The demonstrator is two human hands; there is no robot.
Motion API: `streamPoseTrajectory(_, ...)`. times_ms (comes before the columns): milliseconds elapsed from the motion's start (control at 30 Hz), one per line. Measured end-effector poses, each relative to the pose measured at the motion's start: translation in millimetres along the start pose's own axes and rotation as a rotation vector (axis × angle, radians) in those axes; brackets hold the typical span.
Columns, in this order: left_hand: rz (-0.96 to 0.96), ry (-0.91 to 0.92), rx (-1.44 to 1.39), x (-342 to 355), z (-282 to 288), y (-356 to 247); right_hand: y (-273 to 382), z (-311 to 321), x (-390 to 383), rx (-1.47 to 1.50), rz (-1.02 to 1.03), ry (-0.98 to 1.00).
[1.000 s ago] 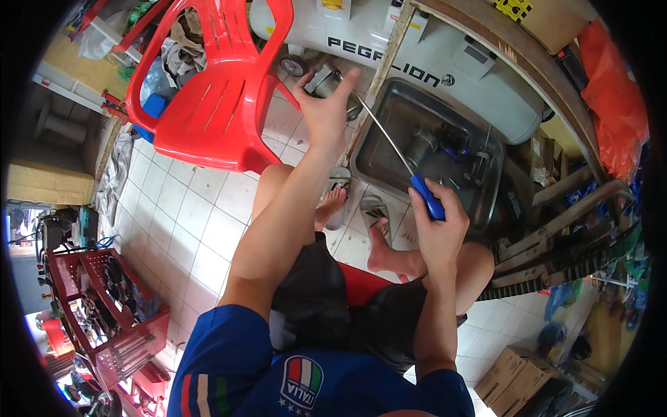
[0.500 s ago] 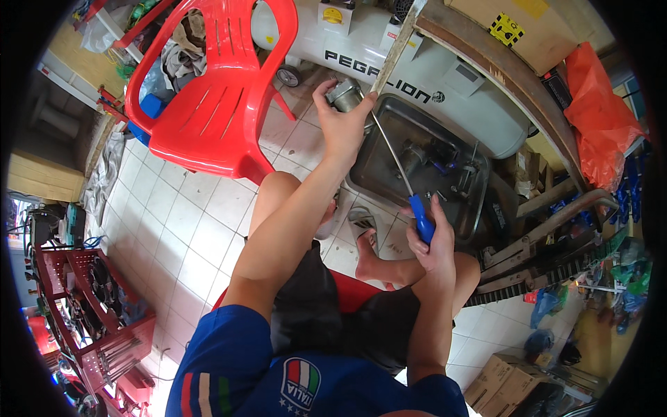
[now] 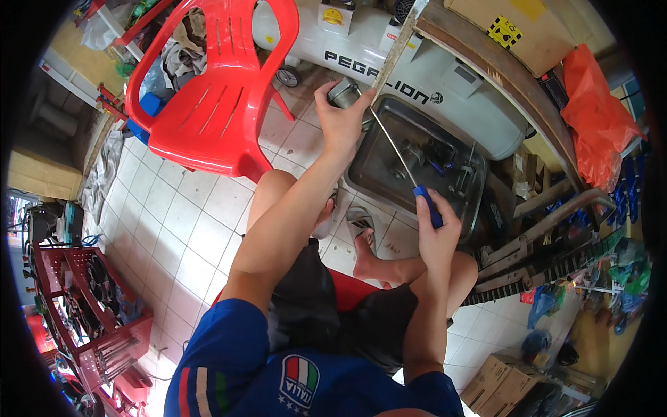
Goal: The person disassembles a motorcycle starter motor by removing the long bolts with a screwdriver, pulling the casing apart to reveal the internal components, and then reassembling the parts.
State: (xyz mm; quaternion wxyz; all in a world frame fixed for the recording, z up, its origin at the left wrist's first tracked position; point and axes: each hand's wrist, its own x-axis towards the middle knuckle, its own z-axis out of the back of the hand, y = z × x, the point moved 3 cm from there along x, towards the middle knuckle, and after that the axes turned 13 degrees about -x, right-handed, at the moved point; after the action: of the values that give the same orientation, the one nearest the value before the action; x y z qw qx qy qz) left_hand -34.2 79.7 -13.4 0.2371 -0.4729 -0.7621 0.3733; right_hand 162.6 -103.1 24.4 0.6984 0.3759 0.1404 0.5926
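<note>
My left hand [image 3: 342,118] grips a grey metal cylindrical part [image 3: 343,93] above the far left corner of a dark metal tray. In my right hand [image 3: 439,226] is a long screwdriver [image 3: 429,205] with a blue handle, its thin shaft slanting up and left to the metal part. The shaft's tip is hidden behind my left fingers, so I cannot tell exactly where it meets the part. Below them the tray [image 3: 361,179] holds several dark metal pieces [image 3: 411,154] and a small blue-purple item [image 3: 438,167].
A red plastic chair [image 3: 201,118] stands at the left. Beyond the tray lies a white air compressor tank [image 3: 486,111], with a curved wooden edge [image 3: 504,76] before it. A red tool cart [image 3: 114,347] is at lower left, and cardboard boxes [image 3: 497,382] sit at lower right.
My right hand has turned about the screwdriver handle and shifted slightly up and right, the handle now tucked deeper in the palm. The left hand and the metal part have barely moved.
</note>
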Motion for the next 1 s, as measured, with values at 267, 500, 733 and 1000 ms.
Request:
streamPoseTrajectory(267,-0.059,0.024,-0.042,-1.7,-6.6,-17.5,-53.7,-40.0,-8.0,1.617,-0.728,0.682)
streamPoseTrajectory(500,-0.093,-0.001,-0.060,6.9,12.3,-21.4,-14.8,-13.6,-1.7,0.319,-0.075,-0.110)
streamPoseTrajectory(733,0.068,-0.027,-0.121,-0.5,12.9,-25.4,-20.5,-28.9,-11.7,1.030,-0.299,0.126)
streamPoseTrajectory(1000,-0.082,0.040,-0.077,1.9,11.6,-25.0,-29.1,-19.5,-5.8,0.575,-0.555,0.308)
